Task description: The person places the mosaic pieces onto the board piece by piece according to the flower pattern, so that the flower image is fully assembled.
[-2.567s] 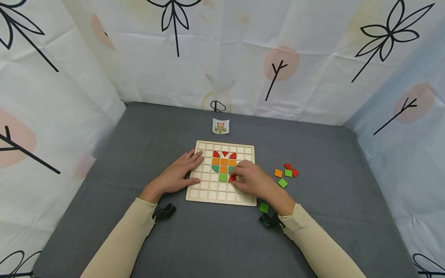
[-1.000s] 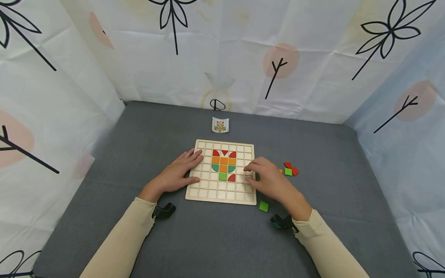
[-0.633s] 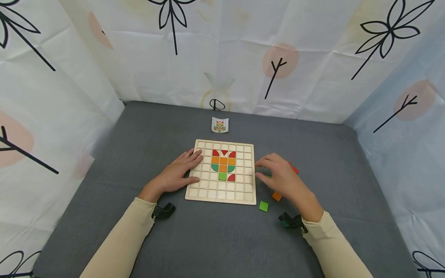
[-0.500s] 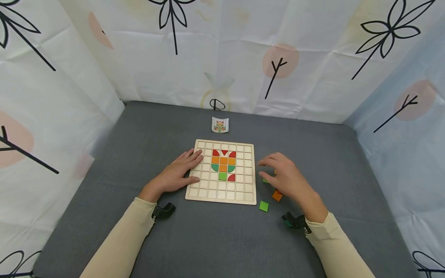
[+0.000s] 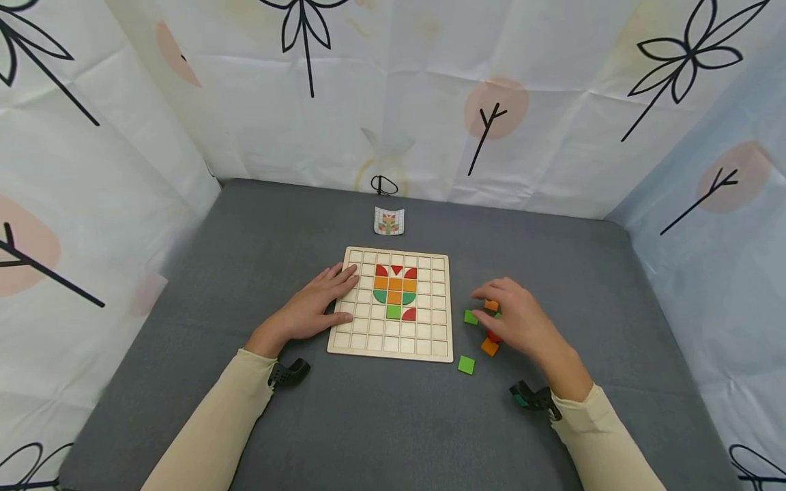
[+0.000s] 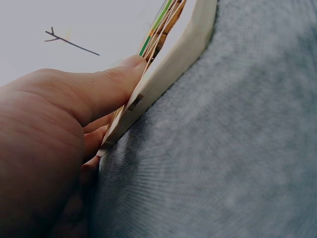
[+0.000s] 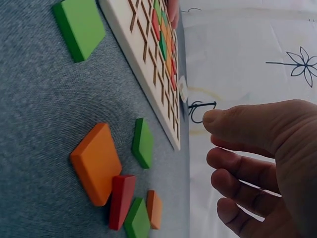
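Observation:
A pale wooden grid board (image 5: 368, 341) lies on the grey table with red, orange and green tiles set in its cells, among them a red quarter-round tile (image 5: 409, 314) at the lower right of the pattern. My left hand (image 5: 316, 305) rests on the board's left edge, fingers and thumb spread; the left wrist view has its thumb on the top by the rim. My right hand (image 5: 516, 317) hovers over loose tiles right of the board, fingers loosely bent and nothing between them. Beneath and beside it show a green tile (image 5: 470, 317), an orange tile (image 5: 489, 346) and a red tile (image 7: 122, 201).
A small card (image 5: 389, 221) with a coloured grid picture stands behind the board. Near the board's lower right corner lies one separate green tile (image 5: 467, 365). Printed white cloth (image 5: 430, 136) hangs around the back and sides of the table (image 5: 295, 218).
My right hand has let go of the red quarter-round tile on the board and moved right to the loose tiles, uncovering several on its way. My left hand has stayed in place.

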Tool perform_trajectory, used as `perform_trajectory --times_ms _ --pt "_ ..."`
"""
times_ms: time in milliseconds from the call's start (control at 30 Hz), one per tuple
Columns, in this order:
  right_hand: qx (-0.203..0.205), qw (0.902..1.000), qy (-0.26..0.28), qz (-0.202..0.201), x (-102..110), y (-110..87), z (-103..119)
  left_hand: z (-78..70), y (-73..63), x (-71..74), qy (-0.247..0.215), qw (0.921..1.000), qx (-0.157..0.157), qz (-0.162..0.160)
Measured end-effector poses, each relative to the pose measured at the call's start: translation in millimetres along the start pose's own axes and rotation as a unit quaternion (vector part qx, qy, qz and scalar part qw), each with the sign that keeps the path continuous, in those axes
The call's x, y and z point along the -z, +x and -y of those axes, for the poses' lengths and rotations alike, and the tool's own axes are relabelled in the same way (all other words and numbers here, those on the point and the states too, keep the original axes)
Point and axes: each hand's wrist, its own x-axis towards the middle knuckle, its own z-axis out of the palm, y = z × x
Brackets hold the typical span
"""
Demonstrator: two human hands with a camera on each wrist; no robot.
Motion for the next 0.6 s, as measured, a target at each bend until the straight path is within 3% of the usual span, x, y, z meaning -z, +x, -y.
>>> perform_trajectory --times_ms 167,600 --pt "-0.017 0.9997 -0.007 0.017 -4 -5.1 -5 -1.3 -0.6 0.9 -0.004 1.0 0.003 0.0" --pt "-0.015 0.9991 -0.011 0.037 -20 -11.8 -14 -0.4 0.1 0.7 0.0 1.0 0.001 0.001"
